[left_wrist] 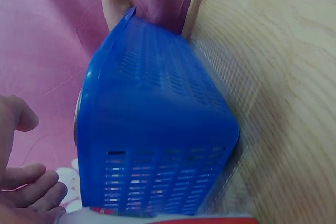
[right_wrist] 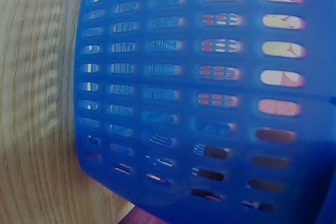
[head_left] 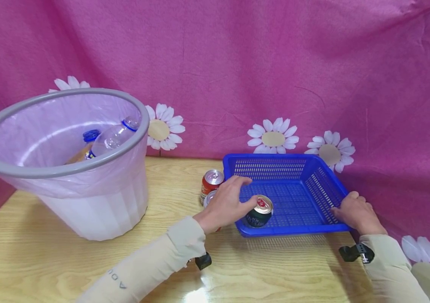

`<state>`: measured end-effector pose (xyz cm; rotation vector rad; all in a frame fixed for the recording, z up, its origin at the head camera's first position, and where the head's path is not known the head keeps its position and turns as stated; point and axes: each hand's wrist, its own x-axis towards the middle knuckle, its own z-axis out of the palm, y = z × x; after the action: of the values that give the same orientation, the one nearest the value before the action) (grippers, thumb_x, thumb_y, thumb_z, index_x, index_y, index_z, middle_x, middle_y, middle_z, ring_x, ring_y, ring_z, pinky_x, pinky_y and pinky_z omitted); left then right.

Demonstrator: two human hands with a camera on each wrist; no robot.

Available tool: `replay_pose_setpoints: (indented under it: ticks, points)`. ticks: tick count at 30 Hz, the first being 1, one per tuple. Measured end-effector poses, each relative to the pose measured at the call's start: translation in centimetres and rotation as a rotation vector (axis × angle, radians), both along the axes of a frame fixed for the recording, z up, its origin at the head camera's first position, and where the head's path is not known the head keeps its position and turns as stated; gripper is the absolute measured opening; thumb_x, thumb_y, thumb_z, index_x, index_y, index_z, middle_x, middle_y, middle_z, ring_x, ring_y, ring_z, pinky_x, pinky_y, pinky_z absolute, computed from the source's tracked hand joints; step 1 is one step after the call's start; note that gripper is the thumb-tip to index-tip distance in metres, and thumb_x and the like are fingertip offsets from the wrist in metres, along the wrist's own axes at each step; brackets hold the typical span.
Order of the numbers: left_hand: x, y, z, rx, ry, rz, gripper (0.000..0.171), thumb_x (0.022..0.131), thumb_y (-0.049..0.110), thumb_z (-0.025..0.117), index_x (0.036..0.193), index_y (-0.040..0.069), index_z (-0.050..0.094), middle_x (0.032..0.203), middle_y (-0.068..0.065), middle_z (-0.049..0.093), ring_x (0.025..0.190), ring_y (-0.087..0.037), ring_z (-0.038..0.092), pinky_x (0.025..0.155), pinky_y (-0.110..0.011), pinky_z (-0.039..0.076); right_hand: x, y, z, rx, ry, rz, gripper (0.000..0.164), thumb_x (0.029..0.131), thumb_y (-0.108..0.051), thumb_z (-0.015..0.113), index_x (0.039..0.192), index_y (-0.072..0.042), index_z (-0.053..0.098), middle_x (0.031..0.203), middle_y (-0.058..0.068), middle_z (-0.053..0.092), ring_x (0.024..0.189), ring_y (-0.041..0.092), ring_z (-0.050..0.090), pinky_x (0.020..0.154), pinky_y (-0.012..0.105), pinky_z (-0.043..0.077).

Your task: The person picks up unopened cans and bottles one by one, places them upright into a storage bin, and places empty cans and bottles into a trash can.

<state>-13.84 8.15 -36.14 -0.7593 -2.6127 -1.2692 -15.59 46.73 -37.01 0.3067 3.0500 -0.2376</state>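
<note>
A blue plastic basket (head_left: 294,229) rests on the table, its right rim gripped by my right hand (head_left: 359,213). Inside its front left corner stands a dark green can (head_left: 259,216) with a gold top and red tab. My left hand (head_left: 224,205) hovers over the left rim, fingers and thumb spread, the thumb tip beside that can's top. Left of the basket stand a red can (head_left: 212,181) and a second can (head_left: 209,198), mostly hidden by the left hand. The right wrist view shows the basket's slotted wall (right_wrist: 173,82) up close, without the hand.
On the left stands a white bin (head_left: 97,214) with a grey rim and clear liner, holding plastic bottles (head_left: 110,139). A pink flowered cloth (head_left: 215,75) hangs behind the wooden table (head_left: 177,181).
</note>
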Motion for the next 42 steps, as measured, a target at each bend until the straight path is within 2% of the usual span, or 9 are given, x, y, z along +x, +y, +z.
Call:
replay_pose_setpoints:
  ticks: [6, 21, 32, 42]
  points:
    - [-0.2, -0.8, 0.2, -0.002, -0.001, 0.002, 0.05, 0.095, 0.033, 0.066, 0.136, 0.005, 0.063, 0.138, -0.007, 0.067, 0.133, -0.023, 0.06, 0.115, -0.038, 0.049, 0.0, -0.1, 0.2, -0.006, -0.012, -0.015, 0.07, 0.092, -0.028, 0.066, 0.115, 0.028, 0.033, 0.103, 0.05, 0.047, 0.098, 0.066, 0.052, 0.091, 0.073, 0.047]
    - [-0.7, -2.7, -0.5, 0.008, -0.003, 0.039, 0.041, 0.094, 0.029, 0.069, 0.128, 0.006, 0.066, 0.129, -0.009, 0.071, 0.12, -0.023, 0.067, 0.106, -0.038, 0.056, 0.1, -0.2, 0.3, -0.007, -0.01, -0.009, 0.067, 0.091, -0.028, 0.066, 0.112, 0.027, 0.033, 0.101, 0.05, 0.048, 0.096, 0.065, 0.054, 0.09, 0.073, 0.047]
    - [-1.0, -4.0, -1.1, 0.032, 0.071, 0.052, 0.035, 0.091, 0.026, 0.073, 0.12, 0.006, 0.069, 0.118, -0.009, 0.075, 0.109, -0.023, 0.071, 0.098, -0.038, 0.059, 0.0, -0.3, 0.5, -0.008, -0.03, -0.024, 0.067, 0.093, -0.028, 0.065, 0.114, 0.027, 0.032, 0.101, 0.048, 0.047, 0.095, 0.063, 0.054, 0.09, 0.072, 0.048]
    - [-0.6, -4.4, -2.0, 0.052, 0.036, 0.043, 0.04, 0.088, 0.027, 0.076, 0.121, 0.005, 0.069, 0.12, -0.009, 0.075, 0.113, -0.023, 0.071, 0.101, -0.038, 0.058, 0.1, -0.3, 0.4, -0.017, -0.043, -0.021, 0.068, 0.093, -0.029, 0.065, 0.114, 0.026, 0.032, 0.1, 0.047, 0.047, 0.095, 0.062, 0.053, 0.089, 0.071, 0.048]
